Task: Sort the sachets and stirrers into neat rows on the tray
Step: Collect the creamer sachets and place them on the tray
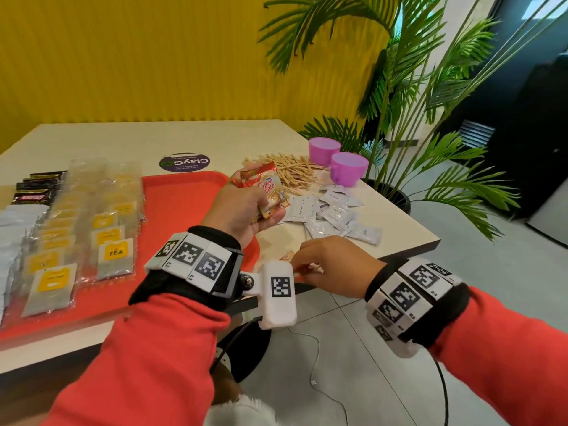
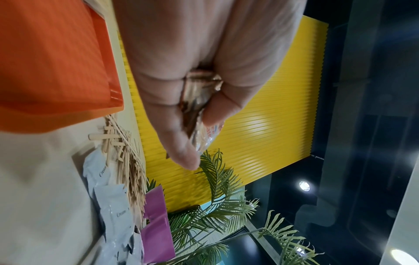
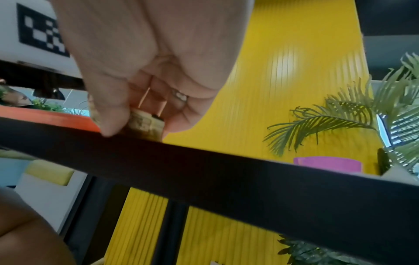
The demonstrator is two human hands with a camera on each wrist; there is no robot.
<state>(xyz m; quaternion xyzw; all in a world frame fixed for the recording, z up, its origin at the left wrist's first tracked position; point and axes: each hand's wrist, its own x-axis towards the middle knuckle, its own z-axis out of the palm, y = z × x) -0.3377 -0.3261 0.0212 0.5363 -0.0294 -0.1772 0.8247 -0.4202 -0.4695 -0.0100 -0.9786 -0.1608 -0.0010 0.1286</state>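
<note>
My left hand (image 1: 259,207) hovers over the right edge of the red tray (image 1: 184,192) and grips a bunch of red Coffee mate sachets (image 1: 267,187); in the left wrist view my left hand (image 2: 197,125) has its thumb and fingers curled round those Coffee mate sachets (image 2: 198,107). My right hand (image 1: 298,265) is at the table's front edge and pinches a small tan sachet (image 3: 147,123) between thumb and fingers. Tea bags (image 1: 107,238) lie in rows on the tray. Wooden stirrers (image 1: 292,170) lie in a loose pile beyond.
White creamer sachets (image 1: 332,213) lie scattered right of the tray. Two purple cups (image 1: 349,167) stand at the table's right corner, with a leafy plant (image 1: 415,103) behind them. Dark sachets (image 1: 37,186) and white ones (image 1: 15,229) lie at the far left.
</note>
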